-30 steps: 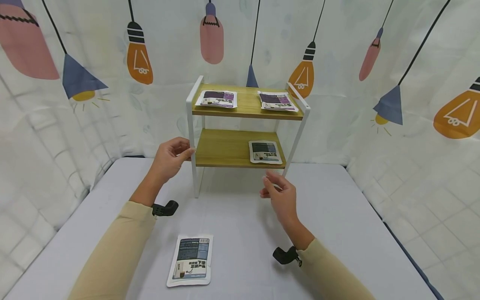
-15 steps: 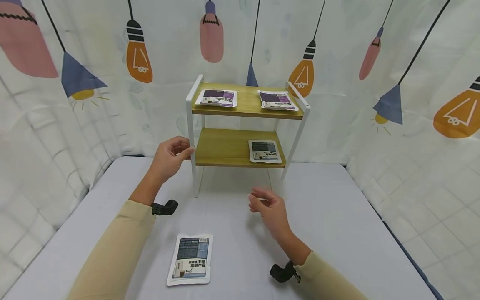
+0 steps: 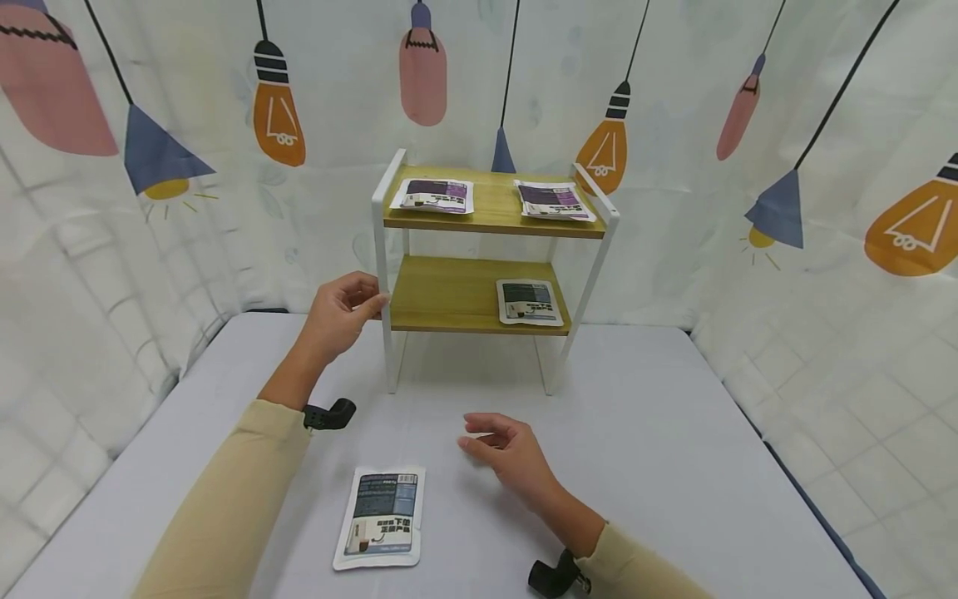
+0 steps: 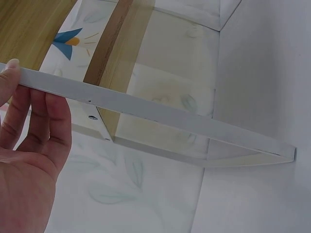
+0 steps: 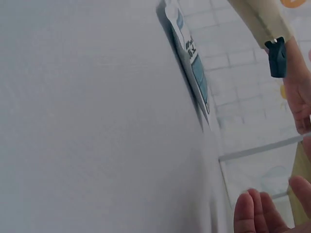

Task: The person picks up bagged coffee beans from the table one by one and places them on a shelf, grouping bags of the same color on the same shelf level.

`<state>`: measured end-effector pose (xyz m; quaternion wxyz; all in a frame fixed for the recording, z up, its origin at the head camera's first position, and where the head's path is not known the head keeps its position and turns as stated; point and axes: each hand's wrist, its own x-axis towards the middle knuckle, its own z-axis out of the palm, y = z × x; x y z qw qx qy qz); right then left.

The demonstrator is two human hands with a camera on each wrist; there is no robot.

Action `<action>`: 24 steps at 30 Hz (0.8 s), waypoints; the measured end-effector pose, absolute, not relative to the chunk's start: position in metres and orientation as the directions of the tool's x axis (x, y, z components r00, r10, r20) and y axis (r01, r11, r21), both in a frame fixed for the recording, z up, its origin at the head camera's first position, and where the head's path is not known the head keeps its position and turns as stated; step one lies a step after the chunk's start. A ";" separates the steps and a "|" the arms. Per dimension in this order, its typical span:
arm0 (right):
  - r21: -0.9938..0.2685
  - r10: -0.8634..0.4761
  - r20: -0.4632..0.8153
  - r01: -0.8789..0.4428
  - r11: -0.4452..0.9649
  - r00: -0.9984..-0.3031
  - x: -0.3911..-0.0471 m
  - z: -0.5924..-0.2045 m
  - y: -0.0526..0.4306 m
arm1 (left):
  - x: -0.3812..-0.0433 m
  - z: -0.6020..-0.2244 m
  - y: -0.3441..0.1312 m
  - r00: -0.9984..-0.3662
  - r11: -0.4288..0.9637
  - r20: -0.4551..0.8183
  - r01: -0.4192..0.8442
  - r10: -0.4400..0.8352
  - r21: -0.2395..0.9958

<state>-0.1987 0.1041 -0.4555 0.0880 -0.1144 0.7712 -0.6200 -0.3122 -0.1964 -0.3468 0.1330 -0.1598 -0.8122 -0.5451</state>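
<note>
My left hand [image 3: 340, 318] holds the white left post of a two-tier shelf [image 3: 479, 324]. In the left wrist view, the thumb lies on one side of the post [image 4: 155, 108] and the fingers curl against the other. Over the table, my right hand [image 3: 509, 453] is apart from everything, fingers loosely bent with a gap to the thumb. A white sachet with a dark blue label [image 3: 382, 517] lies flat at the front, left of that hand. The right wrist view shows this sachet [image 5: 192, 58] edge-on, beyond the right fingers [image 5: 257, 213].
Two purple-labelled packs, one left [image 3: 434, 197] and one right [image 3: 555, 202], lie on the top board. Another blue-labelled sachet [image 3: 528, 302] rests at the right of the lower board. A white cloth covers the table [image 3: 674, 466]; printed curtains [image 3: 329, 100] surround it.
My right hand has moved down and left, away from the lower board and toward the sachet on the table. The left hand stays on the post, and the shelf has not moved.
</note>
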 end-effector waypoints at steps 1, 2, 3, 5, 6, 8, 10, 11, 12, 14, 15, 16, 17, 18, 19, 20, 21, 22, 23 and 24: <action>-0.977 -0.295 -0.001 -0.062 0.206 -0.956 -0.197 -0.457 0.103 | -0.312 -0.347 -0.196 -0.914 0.354 0.389 0.403 0.115 0.844; -0.977 -0.307 -0.005 -0.061 0.204 -0.952 -0.195 -0.458 0.101 | -0.312 -0.347 -0.196 -0.914 0.355 0.389 0.403 0.115 0.843; -0.977 -0.321 -0.010 -0.059 0.205 -0.947 -0.194 -0.458 0.100 | -0.312 -0.347 -0.196 -0.915 0.357 0.387 0.401 0.115 0.843; -0.976 -0.354 -0.019 -0.060 0.210 -0.935 -0.190 -0.459 0.098 | -0.312 -0.346 -0.196 -0.915 0.359 0.386 0.401 0.114 0.843; -0.974 -0.368 -0.026 -0.059 0.217 -0.930 -0.189 -0.460 0.097 | -0.312 -0.346 -0.196 -0.916 0.361 0.386 0.399 0.112 0.843; -0.971 -0.390 -0.045 -0.052 0.235 -0.920 -0.187 -0.461 0.095 | -0.311 -0.345 -0.196 -0.915 0.364 0.387 0.400 0.113 0.841; -0.966 -0.403 -0.065 -0.043 0.253 -0.913 -0.185 -0.463 0.092 | -0.311 -0.345 -0.196 -0.916 0.369 0.385 0.398 0.113 0.840; -0.964 -0.404 -0.076 -0.036 0.265 -0.912 -0.184 -0.463 0.091 | -0.311 -0.345 -0.196 -0.917 0.371 0.384 0.397 0.113 0.839; -0.960 -0.403 -0.089 -0.029 0.277 -0.911 -0.183 -0.463 0.090 | -0.310 -0.345 -0.196 -0.917 0.374 0.382 0.395 0.112 0.839; -0.953 -0.401 -0.106 -0.021 0.301 -0.910 -0.181 -0.462 0.087 | -0.310 -0.344 -0.195 -0.919 0.378 0.379 0.392 0.112 0.839; -0.948 -0.398 -0.113 -0.021 0.317 -0.910 -0.179 -0.461 0.085 | -0.310 -0.344 -0.195 -0.919 0.381 0.378 0.391 0.111 0.838; -0.944 -0.396 -0.118 -0.021 0.330 -0.911 -0.177 -0.460 0.083 | -0.310 -0.344 -0.195 -0.919 0.385 0.379 0.391 0.110 0.836; -0.939 -0.396 -0.121 -0.025 0.343 -0.910 -0.176 -0.459 0.081 | -0.310 -0.345 -0.195 -0.918 0.385 0.380 0.392 0.110 0.836; -0.934 -0.397 -0.122 -0.030 0.355 -0.910 -0.174 -0.459 0.079 | -0.311 -0.345 -0.195 -0.918 0.385 0.381 0.393 0.110 0.835; -0.931 -0.401 -0.120 -0.038 0.364 -0.908 -0.172 -0.459 0.077 | -0.311 -0.345 -0.195 -0.918 0.383 0.382 0.393 0.107 0.836; -0.926 -0.403 -0.118 -0.045 0.374 -0.908 -0.171 -0.459 0.075 | -0.311 -0.346 -0.195 -0.917 0.384 0.384 0.394 0.107 0.835; -0.924 -0.406 -0.117 -0.050 0.378 -0.907 -0.169 -0.459 0.073 | -0.311 -0.346 -0.195 -0.916 0.385 0.386 0.396 0.107 0.834; -0.922 -0.410 -0.114 -0.057 0.383 -0.905 -0.168 -0.458 0.071 | -0.311 -0.346 -0.195 -0.916 0.384 0.388 0.398 0.107 0.833; -0.918 -0.413 -0.112 -0.065 0.390 -0.904 -0.166 -0.458 0.069 | -0.311 -0.346 -0.195 -0.916 0.381 0.388 0.398 0.106 0.834; -0.914 -0.415 -0.112 -0.070 0.399 -0.903 -0.165 -0.457 0.067 | -0.311 -0.346 -0.195 -0.915 0.381 0.389 0.398 0.106 0.834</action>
